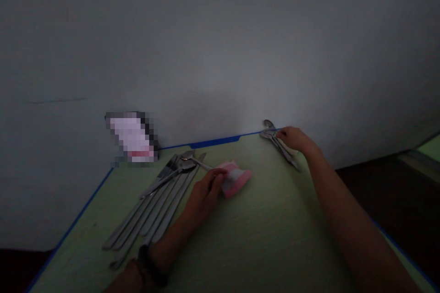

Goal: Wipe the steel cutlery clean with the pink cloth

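My left hand (204, 192) is closed around the handle of a metal spoon (202, 163) and a pink and white cloth (237, 182). The spoon's bowl points left, over a spread of long metal cutlery (147, 215) with knives in it. Another spoon (160, 184) lies across that spread. At the far right, my right hand (294, 138) has its fingers pinched at a small group of spoons (283, 153). One spoon's bowl (268, 123) rises against the wall there. The fingertips partly cover what they grip.
A green table (261, 229) with a blue edge stands against a grey wall (213, 55). A blurred-out phone-like object (132, 137) leans on the wall at the back left corner. Dark floor shows beyond the right edge.
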Motion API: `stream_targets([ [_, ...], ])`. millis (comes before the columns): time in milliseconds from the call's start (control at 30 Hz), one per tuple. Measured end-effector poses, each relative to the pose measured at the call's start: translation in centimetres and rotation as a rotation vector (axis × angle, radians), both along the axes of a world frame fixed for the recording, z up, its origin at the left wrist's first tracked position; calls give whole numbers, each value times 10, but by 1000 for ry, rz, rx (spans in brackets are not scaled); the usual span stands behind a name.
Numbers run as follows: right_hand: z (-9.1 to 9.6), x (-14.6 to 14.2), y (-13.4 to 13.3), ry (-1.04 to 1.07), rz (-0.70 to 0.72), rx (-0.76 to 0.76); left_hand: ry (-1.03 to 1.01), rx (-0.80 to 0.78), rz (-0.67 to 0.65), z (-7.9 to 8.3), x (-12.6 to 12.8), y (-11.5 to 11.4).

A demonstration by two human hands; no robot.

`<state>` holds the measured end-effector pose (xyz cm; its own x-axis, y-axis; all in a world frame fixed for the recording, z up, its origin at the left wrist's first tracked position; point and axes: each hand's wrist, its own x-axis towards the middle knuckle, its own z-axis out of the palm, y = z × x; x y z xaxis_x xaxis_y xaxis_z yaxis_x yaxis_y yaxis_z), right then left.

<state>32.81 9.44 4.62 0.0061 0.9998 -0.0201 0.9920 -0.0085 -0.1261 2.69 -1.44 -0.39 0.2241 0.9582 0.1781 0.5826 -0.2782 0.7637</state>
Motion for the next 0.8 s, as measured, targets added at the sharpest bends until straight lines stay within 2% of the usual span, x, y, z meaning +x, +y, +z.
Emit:
stream_targets([
  [333, -14, 1, 2, -48, -69, -54, 31, -10, -15, 1, 0, -1],
  [800, -27, -1, 4, -21, -45, -46, 43, -23, -29, 2, 0, -3],
])
